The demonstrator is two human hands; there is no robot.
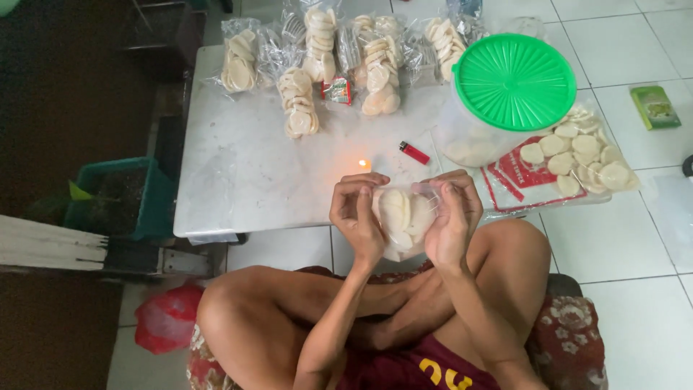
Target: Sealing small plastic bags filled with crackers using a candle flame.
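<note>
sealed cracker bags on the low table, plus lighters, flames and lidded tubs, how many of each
Sealed cracker bags in the row at the far edge: 5 clearly countable, any tucked behind cannot be told
Red lighter: 1
Small flame: 1
Clear tub with green lid: 1
Total: 8
Not counted: the bag of crackers held between left hand and right hand.

White tiled floor [621, 245], low pale marble table [238, 180], dim dark area at left
</note>
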